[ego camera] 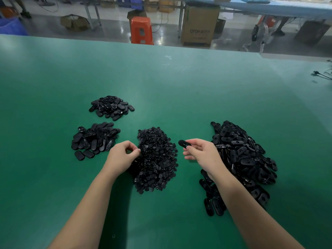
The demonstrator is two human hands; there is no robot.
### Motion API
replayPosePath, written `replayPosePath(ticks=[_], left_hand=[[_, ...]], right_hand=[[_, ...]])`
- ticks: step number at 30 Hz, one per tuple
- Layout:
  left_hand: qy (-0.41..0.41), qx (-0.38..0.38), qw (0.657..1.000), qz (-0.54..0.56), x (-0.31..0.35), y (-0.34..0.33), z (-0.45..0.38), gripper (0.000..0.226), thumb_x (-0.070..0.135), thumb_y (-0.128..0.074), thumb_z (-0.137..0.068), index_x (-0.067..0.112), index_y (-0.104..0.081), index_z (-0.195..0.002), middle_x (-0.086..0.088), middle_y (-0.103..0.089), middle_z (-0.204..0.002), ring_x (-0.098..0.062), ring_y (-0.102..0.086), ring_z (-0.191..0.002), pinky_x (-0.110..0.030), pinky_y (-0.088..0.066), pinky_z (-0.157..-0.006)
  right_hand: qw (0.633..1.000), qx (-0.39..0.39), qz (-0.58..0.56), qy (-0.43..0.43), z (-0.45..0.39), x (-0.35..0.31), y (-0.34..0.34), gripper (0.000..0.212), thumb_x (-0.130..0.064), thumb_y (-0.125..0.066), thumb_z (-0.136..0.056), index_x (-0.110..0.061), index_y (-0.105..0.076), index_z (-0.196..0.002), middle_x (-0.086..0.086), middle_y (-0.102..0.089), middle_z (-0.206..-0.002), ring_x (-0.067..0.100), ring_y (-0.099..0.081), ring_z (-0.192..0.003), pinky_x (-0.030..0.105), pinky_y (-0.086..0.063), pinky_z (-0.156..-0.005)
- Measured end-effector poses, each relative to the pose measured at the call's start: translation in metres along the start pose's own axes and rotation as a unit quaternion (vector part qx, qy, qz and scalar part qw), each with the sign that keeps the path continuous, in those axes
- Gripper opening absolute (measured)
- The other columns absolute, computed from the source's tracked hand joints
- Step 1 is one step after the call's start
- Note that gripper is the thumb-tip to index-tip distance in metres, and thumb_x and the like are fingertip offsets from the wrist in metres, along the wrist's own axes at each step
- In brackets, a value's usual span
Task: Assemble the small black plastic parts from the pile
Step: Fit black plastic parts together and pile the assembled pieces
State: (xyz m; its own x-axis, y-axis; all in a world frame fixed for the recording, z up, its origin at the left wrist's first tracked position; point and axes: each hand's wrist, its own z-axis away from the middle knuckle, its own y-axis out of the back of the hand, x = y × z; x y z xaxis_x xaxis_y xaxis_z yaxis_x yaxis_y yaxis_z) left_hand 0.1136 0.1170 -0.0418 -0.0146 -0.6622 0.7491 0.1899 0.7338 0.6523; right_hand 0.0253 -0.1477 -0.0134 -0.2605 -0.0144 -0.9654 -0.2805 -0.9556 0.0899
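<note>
On the green table lie heaps of black plastic parts. A middle pile of small round pieces [156, 160] sits between my hands. A big pile of oval shells [240, 159] lies at the right. My right hand [201, 153] pinches one black oval shell [184, 143] above the table, between the two piles. My left hand [123, 155] is at the left edge of the small-piece pile, fingertips pinched together; what they hold is too small to tell. Two smaller heaps of oval parts lie at the left, one near [95, 139] and one farther back [111, 107].
The green table [179, 83] stretches far ahead and to both sides. Beyond its far edge stand an orange stool [141, 30], a large cardboard box [199, 24] and workbenches. A cable [321, 74] lies at the table's right edge.
</note>
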Motion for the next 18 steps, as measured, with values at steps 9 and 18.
replayPosePath(ticks=[9, 18], left_hand=[[-0.012, -0.091, 0.959, 0.268, 0.039, 0.002, 0.01, 0.009, 0.011, -0.074, -0.091, 0.019, -0.077, -0.088, 0.001, -0.062, -0.068, -0.008, -0.036, -0.048, -0.018, -0.03, -0.043], [-0.026, -0.125, 0.934, 0.334, 0.066, -0.022, 0.019, 0.017, 0.0, -0.07, -0.091, 0.015, -0.076, -0.095, 0.001, -0.055, -0.07, -0.009, -0.032, -0.051, -0.019, -0.027, -0.043]], right_hand=[[1.0, -0.002, 0.011, 0.0, 0.003, -0.004, -0.005, 0.013, 0.0, -0.063, -0.095, -0.01, -0.069, -0.1, 0.011, -0.073, -0.085, 0.016, -0.069, -0.07, 0.026, -0.059, -0.069], [1.0, -0.007, -0.014, -0.001, 0.007, -0.009, -0.015, 0.017, 0.001, -0.061, -0.096, -0.015, -0.066, -0.099, 0.008, -0.073, -0.082, 0.014, -0.068, -0.066, 0.024, -0.059, -0.064]])
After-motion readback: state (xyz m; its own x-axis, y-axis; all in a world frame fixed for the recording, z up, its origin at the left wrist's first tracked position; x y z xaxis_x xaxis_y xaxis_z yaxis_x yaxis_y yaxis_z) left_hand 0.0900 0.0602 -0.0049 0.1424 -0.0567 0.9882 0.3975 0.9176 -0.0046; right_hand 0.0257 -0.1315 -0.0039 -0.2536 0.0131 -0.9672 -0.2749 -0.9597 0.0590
